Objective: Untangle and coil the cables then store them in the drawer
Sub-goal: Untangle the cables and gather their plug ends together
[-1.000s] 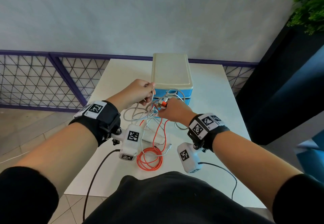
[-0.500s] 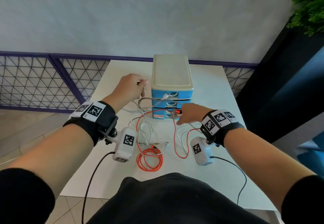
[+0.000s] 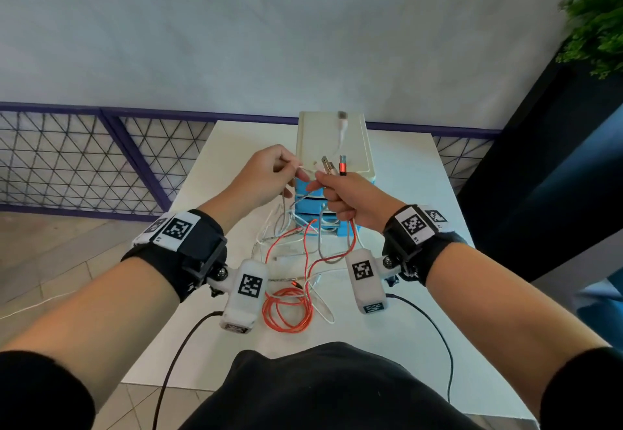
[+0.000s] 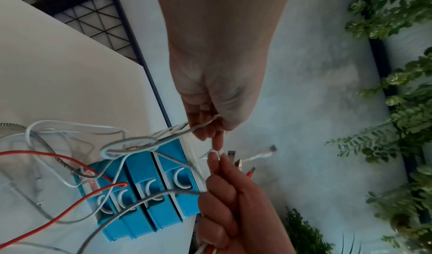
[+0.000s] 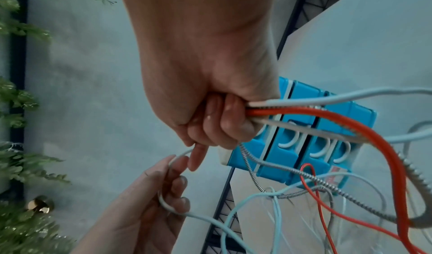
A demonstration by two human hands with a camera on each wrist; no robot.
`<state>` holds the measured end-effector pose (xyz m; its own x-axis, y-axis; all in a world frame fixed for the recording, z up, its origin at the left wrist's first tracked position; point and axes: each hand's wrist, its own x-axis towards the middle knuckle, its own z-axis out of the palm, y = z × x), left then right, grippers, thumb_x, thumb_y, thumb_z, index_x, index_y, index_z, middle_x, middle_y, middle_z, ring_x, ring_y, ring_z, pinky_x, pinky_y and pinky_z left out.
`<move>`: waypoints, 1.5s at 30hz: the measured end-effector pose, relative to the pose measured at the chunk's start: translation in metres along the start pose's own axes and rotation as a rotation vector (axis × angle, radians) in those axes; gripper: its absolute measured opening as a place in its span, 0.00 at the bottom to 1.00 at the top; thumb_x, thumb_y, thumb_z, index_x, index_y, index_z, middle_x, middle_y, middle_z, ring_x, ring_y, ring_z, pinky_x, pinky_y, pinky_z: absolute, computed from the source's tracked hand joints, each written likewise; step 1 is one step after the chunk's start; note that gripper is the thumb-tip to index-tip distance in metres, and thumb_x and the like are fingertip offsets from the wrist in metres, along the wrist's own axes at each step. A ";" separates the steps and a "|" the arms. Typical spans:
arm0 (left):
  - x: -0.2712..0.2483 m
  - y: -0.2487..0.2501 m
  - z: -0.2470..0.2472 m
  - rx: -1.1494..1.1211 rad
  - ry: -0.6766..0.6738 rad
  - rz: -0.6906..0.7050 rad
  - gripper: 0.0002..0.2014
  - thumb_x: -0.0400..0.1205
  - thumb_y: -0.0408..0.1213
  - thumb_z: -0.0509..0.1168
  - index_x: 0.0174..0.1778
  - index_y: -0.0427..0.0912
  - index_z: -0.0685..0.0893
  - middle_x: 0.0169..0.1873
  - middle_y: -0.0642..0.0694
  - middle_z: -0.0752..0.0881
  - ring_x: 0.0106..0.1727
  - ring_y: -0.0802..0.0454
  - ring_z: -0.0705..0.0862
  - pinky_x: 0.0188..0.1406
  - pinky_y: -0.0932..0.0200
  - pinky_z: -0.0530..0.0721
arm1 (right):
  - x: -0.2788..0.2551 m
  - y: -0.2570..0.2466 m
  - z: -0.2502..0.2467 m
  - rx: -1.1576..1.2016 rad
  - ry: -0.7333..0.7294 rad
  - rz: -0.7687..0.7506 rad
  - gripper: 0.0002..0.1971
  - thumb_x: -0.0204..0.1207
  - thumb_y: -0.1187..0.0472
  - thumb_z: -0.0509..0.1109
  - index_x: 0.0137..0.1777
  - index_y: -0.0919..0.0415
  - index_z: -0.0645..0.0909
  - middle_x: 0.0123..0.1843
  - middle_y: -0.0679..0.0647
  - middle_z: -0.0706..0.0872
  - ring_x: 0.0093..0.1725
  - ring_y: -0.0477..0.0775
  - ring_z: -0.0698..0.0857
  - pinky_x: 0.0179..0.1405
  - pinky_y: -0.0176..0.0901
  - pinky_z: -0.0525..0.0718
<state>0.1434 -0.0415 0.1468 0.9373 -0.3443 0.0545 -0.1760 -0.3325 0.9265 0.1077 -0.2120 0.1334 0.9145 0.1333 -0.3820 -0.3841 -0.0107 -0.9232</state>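
Both hands are raised in front of the blue drawer unit (image 3: 313,205) with its cream top. My right hand (image 3: 340,193) grips a bundle of cable ends, an orange cable (image 5: 327,117), a white one and a braided silver one, with their plugs (image 3: 335,166) sticking up above the fist. My left hand (image 3: 269,173) pinches a white cable (image 4: 201,125) just left of it, fingertips nearly touching the right hand. Tangled cables hang down to the table, where the orange cable's coil (image 3: 286,310) lies. The drawers look closed.
The white table (image 3: 404,193) is small, with its edges close on all sides. A purple-framed mesh fence (image 3: 84,160) runs behind it, a dark panel and green plants (image 3: 596,18) stand at the right. Wrist camera leads hang off the table's near edge.
My right hand has risen from the table beside the drawers, carrying the cable ends up to meet the left hand. The left hand has shifted right toward it.
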 end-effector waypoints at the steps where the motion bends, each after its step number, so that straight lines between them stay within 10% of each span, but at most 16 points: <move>1: -0.002 0.002 0.000 -0.048 -0.021 -0.015 0.04 0.85 0.30 0.60 0.45 0.35 0.78 0.38 0.43 0.89 0.30 0.61 0.82 0.28 0.61 0.85 | -0.001 0.000 0.000 0.051 -0.016 0.013 0.17 0.86 0.48 0.59 0.47 0.58 0.84 0.23 0.44 0.58 0.19 0.42 0.56 0.15 0.33 0.52; 8: -0.018 0.007 0.002 -0.179 -0.405 -0.213 0.04 0.83 0.31 0.64 0.43 0.40 0.77 0.43 0.38 0.91 0.35 0.52 0.86 0.50 0.51 0.87 | 0.005 -0.004 0.000 0.104 0.153 -0.044 0.10 0.83 0.54 0.66 0.48 0.62 0.80 0.24 0.48 0.64 0.19 0.43 0.60 0.14 0.32 0.57; 14: -0.024 0.003 0.001 -0.140 -0.627 -0.357 0.04 0.82 0.32 0.65 0.43 0.41 0.76 0.46 0.38 0.91 0.35 0.53 0.85 0.50 0.57 0.87 | 0.007 -0.002 -0.010 -0.207 0.316 -0.132 0.15 0.77 0.47 0.72 0.45 0.60 0.80 0.27 0.51 0.66 0.21 0.46 0.63 0.16 0.35 0.64; 23: -0.028 -0.001 -0.007 0.133 -1.102 -0.505 0.15 0.87 0.32 0.56 0.69 0.41 0.76 0.43 0.49 0.87 0.41 0.54 0.84 0.52 0.60 0.84 | 0.006 -0.011 -0.023 -0.381 0.391 -0.152 0.19 0.80 0.44 0.66 0.35 0.58 0.77 0.23 0.48 0.68 0.16 0.44 0.65 0.16 0.35 0.67; 32: -0.028 -0.004 0.007 0.280 -1.186 -0.515 0.13 0.86 0.25 0.52 0.57 0.42 0.80 0.49 0.48 0.88 0.50 0.56 0.86 0.46 0.69 0.80 | 0.003 -0.015 -0.018 -0.461 0.360 -0.215 0.19 0.83 0.45 0.62 0.40 0.60 0.78 0.25 0.49 0.72 0.19 0.46 0.69 0.19 0.35 0.72; 37: -0.029 -0.010 0.007 0.293 -1.115 -0.458 0.14 0.85 0.26 0.55 0.62 0.42 0.82 0.50 0.49 0.89 0.56 0.55 0.84 0.60 0.61 0.77 | 0.001 -0.020 -0.016 -0.578 0.415 -0.320 0.22 0.85 0.45 0.58 0.39 0.62 0.76 0.26 0.48 0.73 0.23 0.46 0.71 0.17 0.25 0.69; 41: -0.027 -0.002 0.008 0.404 -0.933 -0.371 0.11 0.81 0.34 0.67 0.57 0.49 0.86 0.49 0.59 0.87 0.57 0.60 0.83 0.55 0.68 0.77 | 0.005 -0.022 -0.006 -0.135 0.252 -0.283 0.21 0.85 0.46 0.58 0.44 0.65 0.77 0.39 0.56 0.83 0.42 0.55 0.88 0.43 0.44 0.89; 45: -0.026 0.001 0.011 0.683 -0.592 -0.205 0.39 0.66 0.48 0.80 0.70 0.48 0.67 0.66 0.49 0.68 0.65 0.49 0.74 0.64 0.57 0.75 | 0.002 -0.026 0.004 0.246 0.138 -0.298 0.22 0.87 0.48 0.56 0.32 0.58 0.67 0.25 0.51 0.75 0.19 0.49 0.77 0.24 0.41 0.82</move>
<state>0.1152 -0.0422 0.1423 0.6963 -0.5516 -0.4593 -0.3391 -0.8168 0.4668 0.1193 -0.2077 0.1571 0.9923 -0.0401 -0.1168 -0.1034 0.2481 -0.9632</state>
